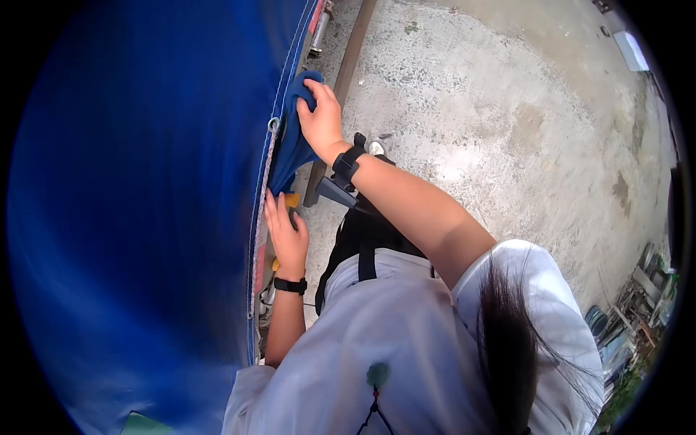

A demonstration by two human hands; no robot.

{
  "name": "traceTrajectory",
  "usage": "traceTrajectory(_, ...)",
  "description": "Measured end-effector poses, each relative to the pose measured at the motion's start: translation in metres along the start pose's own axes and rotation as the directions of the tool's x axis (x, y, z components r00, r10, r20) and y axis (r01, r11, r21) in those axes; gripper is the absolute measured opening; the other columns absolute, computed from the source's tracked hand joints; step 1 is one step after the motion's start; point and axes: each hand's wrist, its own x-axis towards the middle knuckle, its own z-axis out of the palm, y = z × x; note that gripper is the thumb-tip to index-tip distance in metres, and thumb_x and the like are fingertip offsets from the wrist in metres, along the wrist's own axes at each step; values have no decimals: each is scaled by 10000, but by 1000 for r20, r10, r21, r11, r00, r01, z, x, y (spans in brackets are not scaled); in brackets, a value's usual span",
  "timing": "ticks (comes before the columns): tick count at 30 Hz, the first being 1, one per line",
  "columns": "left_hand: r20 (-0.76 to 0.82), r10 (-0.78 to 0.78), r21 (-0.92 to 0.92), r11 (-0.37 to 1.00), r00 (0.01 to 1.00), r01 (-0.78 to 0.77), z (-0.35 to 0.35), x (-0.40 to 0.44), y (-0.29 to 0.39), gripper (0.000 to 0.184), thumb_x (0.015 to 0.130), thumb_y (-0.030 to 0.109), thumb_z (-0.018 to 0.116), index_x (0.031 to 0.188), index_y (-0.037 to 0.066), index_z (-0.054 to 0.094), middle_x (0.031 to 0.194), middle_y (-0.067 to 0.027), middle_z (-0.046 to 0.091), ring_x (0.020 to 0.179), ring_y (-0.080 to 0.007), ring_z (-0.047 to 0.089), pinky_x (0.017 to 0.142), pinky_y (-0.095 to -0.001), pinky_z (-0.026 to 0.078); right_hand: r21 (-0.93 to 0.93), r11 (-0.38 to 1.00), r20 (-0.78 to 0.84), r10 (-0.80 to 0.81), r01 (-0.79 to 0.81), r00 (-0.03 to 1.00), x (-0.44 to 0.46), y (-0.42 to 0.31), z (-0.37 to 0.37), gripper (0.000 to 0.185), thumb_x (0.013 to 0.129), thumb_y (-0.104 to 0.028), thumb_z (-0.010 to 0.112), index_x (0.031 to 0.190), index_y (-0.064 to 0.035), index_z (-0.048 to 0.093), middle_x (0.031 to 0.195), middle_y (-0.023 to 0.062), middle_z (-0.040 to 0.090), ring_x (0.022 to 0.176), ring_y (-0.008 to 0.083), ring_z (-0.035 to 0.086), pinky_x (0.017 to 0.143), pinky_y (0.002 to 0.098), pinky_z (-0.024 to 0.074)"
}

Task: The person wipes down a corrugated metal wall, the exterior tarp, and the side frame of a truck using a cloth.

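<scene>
1. Had loose dark hair (507,348) and a green pendant (377,374) hanging close in; best tucked aside.
2. Laid left hand (288,243) along the stitched edge of the blue tarpaulin (152,181), fingers fairly straight; could not tell whether gripping or only pressing. Needed steady, light pressure there, with fingertips clear of the yellow piece (291,200) alongside.
3. Grasped the upper part of the blue cloth (291,148) with right hand (322,119), fingers bent over the bunch. Ran in folds along the tarpaulin's edge, between the hands. Called for even tension and smoothing fold by fold, without snagging on the metal eyelet (273,125).
4. Left little elbow room beside the grey tapered handle (337,193) and the brown bar (355,51).
5. Showed a worn concrete floor (464,94) beyond, then a scrap pile (641,312), well apart from both hands.
</scene>
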Motion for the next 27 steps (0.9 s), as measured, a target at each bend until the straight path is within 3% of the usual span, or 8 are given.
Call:
traceTrajectory(4, 28, 7, 59, 998, 1000, -8, 27, 39, 8, 706, 830, 5, 542, 1473, -55, 256, 1544, -266, 229, 1374, -482, 289, 1140, -493, 265, -28, 995, 3, -92, 92, 996, 52, 10, 7, 322, 835, -39, 625, 1149, 33, 605, 1101, 209, 622, 1027, 383, 607, 912, 387, 484)
traceTrajectory(11, 171, 22, 139, 989, 985, -47, 53, 112, 18, 698, 826, 37, 538, 1461, -78, 270, 1552, -240, 237, 1376, -465, 302, 1141, -466, 286, -37, 996, 169, 86, -81, 982, 112, 34, 12, 335, 792, -10, 600, 1125, 27, 595, 1061, 216, 618, 971, 380, 611, 861, 391, 486)
traceTrajectory(15, 254, 35, 123, 990, 967, -68, 57, 152, 36, 691, 820, 34, 527, 1448, -104, 273, 1534, -264, 260, 1358, -441, 343, 1133, -455, 298, -117, 993, 45, 27, -22, 999, 176, 56, 5, 326, 789, -8, 613, 1113, 25, 603, 1020, 207, 628, 878, 351, 628, 804, 377, 496)
traceTrajectory(17, 289, 38, 113, 991, 956, -74, 55, 169, 45, 682, 823, 33, 528, 1442, -108, 280, 1526, -269, 269, 1361, -441, 337, 1135, -455, 296, -52, 981, 56, 189, -186, 980, 209, 53, 1, 314, 789, -14, 618, 1101, 24, 607, 1028, 210, 635, 929, 363, 632, 836, 385, 496)
traceTrajectory(19, 306, 55, 92, 992, 950, -87, 57, 192, 52, 676, 823, 32, 528, 1438, -110, 286, 1521, -273, 276, 1366, -442, 328, 1134, -456, 296, -78, 994, 88, 81, -74, 993, 229, 45, 0, 294, 794, -22, 622, 1083, 29, 606, 1016, 215, 635, 960, 382, 626, 856, 396, 493)
traceTrajectory(23, 372, 118, -31, 993, 921, -115, 68, 216, 57, 650, 829, 13, 520, 1437, -88, 313, 1517, -255, 296, 1372, -438, 324, 1132, -459, 296, -98, 995, 246, 19, 5, 969, 218, 39, -11, 340, 793, -27, 616, 1125, 9, 556, 1028, 218, 605, 984, 405, 594, 862, 415, 482)
traceTrajectory(25, 344, 159, -31, 987, 925, -158, 71, 233, 66, 627, 834, 6, 517, 1429, -78, 337, 1500, -242, 338, 1357, -437, 352, 1116, -469, 319, -99, 994, 446, 11, 37, 895, 206, 47, -19, 370, 780, -25, 622, 1136, -5, 524, 1069, 210, 589, 1000, 409, 586, 833, 445, 489)
traceTrajectory(27, 316, 173, -6, 984, 933, -181, 68, 246, 81, 616, 836, 5, 518, 1423, -78, 348, 1488, -241, 360, 1347, -438, 367, 1106, -473, 334, -60, 998, 504, 38, -9, 863, 212, 48, -22, 311, 766, -10, 625, 1071, 15, 575, 1008, 203, 612, 957, 395, 604, 824, 422, 494)
